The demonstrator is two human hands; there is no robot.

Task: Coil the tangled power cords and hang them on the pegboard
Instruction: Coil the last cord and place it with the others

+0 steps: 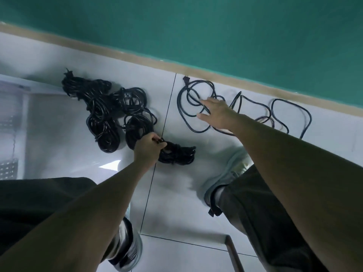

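Head cam looking down: nearest are dark trouser legs and pale sneakers (225,173) on glossy white floor tiles (176,203). Left hand (148,147) has its fingers curled round a small black coiled cord bundle (178,154) lying on the tile. Just beyond it sits a heap of tangled black power cords (110,110). Right hand (218,112), fingers spread and relaxed, rests on a loose black cord (196,99) sprawled in loops beside the tan baseboard (137,55) under the green wall (196,26).
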